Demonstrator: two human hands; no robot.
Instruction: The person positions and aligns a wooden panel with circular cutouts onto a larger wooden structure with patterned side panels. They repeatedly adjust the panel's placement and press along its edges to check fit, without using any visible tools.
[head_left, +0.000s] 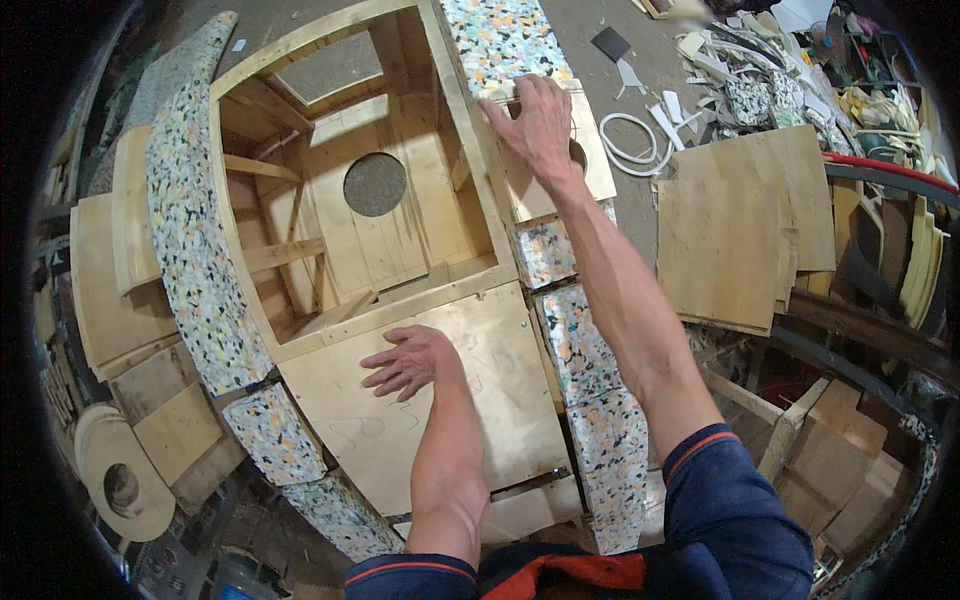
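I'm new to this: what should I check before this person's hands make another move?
1. Right hand touching the pale rectangular plywood panel with cutouts: ok.
2. Left hand on the broad, smooth plywood sheet: ok, fingers spread.
3. Both hands outside the open wooden box: ok.
4. Panel flat against the multicoloured speckled foam beneath: cannot tell.
5. Grey floor at right free of scraps: not ok, jumbled pale offcuts lie there.
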